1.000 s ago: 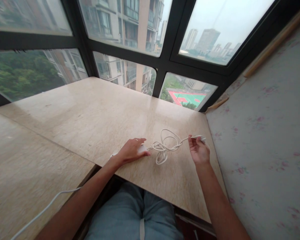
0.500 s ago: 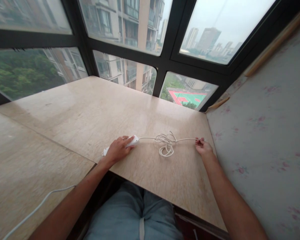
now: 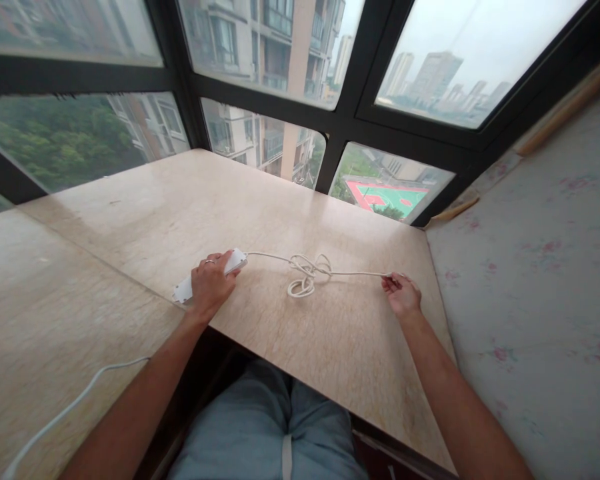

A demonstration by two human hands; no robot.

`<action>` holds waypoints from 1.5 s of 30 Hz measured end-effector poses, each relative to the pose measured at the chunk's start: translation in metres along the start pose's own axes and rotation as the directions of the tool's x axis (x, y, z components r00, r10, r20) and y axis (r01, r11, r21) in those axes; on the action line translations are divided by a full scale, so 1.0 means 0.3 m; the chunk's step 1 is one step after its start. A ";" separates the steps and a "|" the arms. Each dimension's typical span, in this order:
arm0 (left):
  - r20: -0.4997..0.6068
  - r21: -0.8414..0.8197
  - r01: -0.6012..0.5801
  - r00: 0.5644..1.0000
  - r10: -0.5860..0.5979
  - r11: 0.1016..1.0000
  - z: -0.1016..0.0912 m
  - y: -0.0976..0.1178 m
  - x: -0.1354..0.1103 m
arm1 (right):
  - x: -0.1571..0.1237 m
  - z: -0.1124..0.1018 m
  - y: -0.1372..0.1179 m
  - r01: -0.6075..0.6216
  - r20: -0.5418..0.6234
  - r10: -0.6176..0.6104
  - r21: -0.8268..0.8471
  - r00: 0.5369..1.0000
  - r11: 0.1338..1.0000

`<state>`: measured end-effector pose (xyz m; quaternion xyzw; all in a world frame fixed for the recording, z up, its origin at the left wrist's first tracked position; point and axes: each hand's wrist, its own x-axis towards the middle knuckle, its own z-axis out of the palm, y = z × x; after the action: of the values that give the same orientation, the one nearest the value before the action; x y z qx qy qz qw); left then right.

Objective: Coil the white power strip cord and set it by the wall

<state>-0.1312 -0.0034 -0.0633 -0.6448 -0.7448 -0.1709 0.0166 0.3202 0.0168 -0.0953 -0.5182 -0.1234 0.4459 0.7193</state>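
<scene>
My left hand (image 3: 209, 285) is closed over a long white power strip (image 3: 233, 261) lying on the beige marble table (image 3: 260, 213). A white cord (image 3: 280, 256) runs from the strip's right end to a tangled knot (image 3: 307, 272) in the middle, then on to my right hand (image 3: 403, 295). That hand pinches the cord's far end near the table's right edge. The cord is stretched nearly taut between both hands.
A second white cable (image 3: 65, 410) trails across the lower slab at bottom left. Dark-framed windows (image 3: 340, 120) line the back. A floral-papered wall (image 3: 530, 287) closes the right side. My blue-jeaned legs (image 3: 260, 433) sit below the table's front edge.
My left hand has dragged the power strip leftward, exposing its length. The right hand turned palm down, still holding the cord end. The loose loops have pulled tighter into a small knot.
</scene>
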 end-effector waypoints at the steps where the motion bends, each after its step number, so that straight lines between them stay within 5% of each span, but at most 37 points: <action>1: -0.015 0.008 0.041 0.999 -0.041 0.999 -0.004 -0.011 0.004 | -0.032 0.012 0.010 0.004 0.037 -0.004 -0.020 0.999 1.000; 6: -0.046 -0.012 0.230 0.972 -0.230 0.973 -0.023 -0.072 0.020 | -0.216 0.089 0.095 0.099 0.202 -0.047 -0.260 0.978 0.960; 12: 0.016 -0.011 0.289 0.957 -0.289 0.957 -0.021 -0.131 0.033 | -0.445 0.169 0.246 0.261 0.388 -0.010 -0.600 0.922 0.756; 20: 0.054 0.055 0.212 0.975 -0.215 0.976 -0.004 -0.150 0.014 | -0.662 0.387 0.499 0.304 0.528 -0.020 -0.457 0.849 0.836; 24: 0.084 -0.054 0.109 0.991 -0.105 0.993 0.023 -0.189 0.000 | -0.754 0.509 0.600 0.334 0.592 -0.020 -0.425 0.806 0.841; 29: -0.012 -0.183 0.048 0.999 -0.051 0.982 0.052 -0.187 -0.044 | -0.829 0.588 0.646 0.463 0.777 0.013 -0.388 0.630 0.797; 33: -0.006 -0.107 0.046 0.999 -0.047 0.993 0.037 -0.165 -0.094 | -0.797 0.545 0.594 0.576 0.842 0.008 -0.376 0.539 0.726; 39: 0.010 0.067 0.059 0.998 -0.059 0.996 -0.021 -0.155 -0.147 | -0.673 0.330 0.429 0.571 0.819 0.005 -0.405 0.574 0.714; 45: -0.025 0.108 0.121 0.993 -0.119 0.987 -0.055 -0.149 -0.158 | -0.642 0.141 0.348 0.650 0.792 -0.146 -0.362 0.592 0.668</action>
<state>-0.1695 -0.0582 -0.0699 -0.5952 -0.7904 -0.1365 0.0487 0.1293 -0.0976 -0.1116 -0.4664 -0.6485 0.3548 0.4858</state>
